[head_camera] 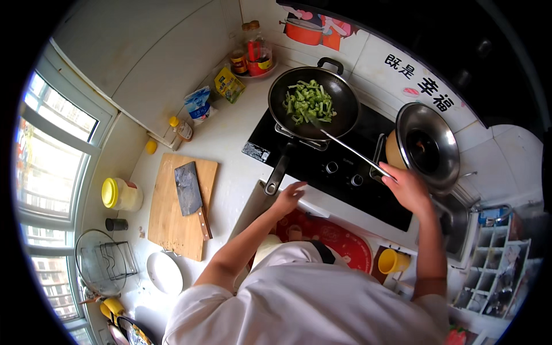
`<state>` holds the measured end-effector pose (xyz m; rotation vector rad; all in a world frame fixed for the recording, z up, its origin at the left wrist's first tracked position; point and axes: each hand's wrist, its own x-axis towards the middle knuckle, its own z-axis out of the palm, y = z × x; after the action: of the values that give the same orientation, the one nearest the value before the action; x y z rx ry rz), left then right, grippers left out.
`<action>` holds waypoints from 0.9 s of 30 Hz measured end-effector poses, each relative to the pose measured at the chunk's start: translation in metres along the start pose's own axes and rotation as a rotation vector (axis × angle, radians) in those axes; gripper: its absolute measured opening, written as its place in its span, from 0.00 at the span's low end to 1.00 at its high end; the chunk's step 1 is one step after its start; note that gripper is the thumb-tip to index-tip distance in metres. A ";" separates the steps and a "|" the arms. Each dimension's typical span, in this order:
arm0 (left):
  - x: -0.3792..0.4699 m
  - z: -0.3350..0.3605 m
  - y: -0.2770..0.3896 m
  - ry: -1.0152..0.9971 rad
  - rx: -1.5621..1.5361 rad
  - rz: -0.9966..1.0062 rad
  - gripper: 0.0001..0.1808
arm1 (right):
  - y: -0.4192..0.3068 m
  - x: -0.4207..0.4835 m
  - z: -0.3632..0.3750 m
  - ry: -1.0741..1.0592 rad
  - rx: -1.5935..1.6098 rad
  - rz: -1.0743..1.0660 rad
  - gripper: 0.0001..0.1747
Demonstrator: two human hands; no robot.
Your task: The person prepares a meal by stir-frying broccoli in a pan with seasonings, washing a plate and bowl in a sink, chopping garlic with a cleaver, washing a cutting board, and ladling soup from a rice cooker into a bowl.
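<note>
My right hand (405, 187) is closed on the end of a long metal spatula (351, 148), whose head lies at the green vegetables in the wok. Chopped green vegetables (308, 101), which look like broccoli, are gathered in the dark wok (347, 108) on the left burner of the black gas stove (310, 164). My left hand (292, 199) holds nothing; its fingers are loosely curled just right of the wok's long handle (278, 174), not touching it.
A cleaver (188, 189) lies on a wooden cutting board (164, 198) at the left, near a white plate (164, 272). Seasoning bags (229, 85) and bottles (238, 61) stand by the back wall. A metal bowl (446, 133) rests tilted on the right burner, beside the sink (450, 224).
</note>
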<state>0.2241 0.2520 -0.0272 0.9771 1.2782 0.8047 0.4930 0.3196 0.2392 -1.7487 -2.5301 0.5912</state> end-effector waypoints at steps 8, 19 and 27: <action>-0.059 -0.071 0.051 -0.140 -0.920 -0.100 0.33 | -0.071 0.092 0.017 -0.026 -0.263 -0.147 0.17; -0.046 -0.054 0.075 -0.019 -0.640 -0.110 0.13 | -0.006 0.062 0.024 0.196 0.174 0.228 0.19; -0.039 -0.045 0.077 0.029 -0.575 -0.144 0.10 | -0.020 0.056 0.061 0.091 0.338 0.117 0.22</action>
<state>0.1773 0.2530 0.0576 0.4095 1.0380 0.9998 0.4402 0.3454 0.1773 -1.7592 -2.1278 0.8642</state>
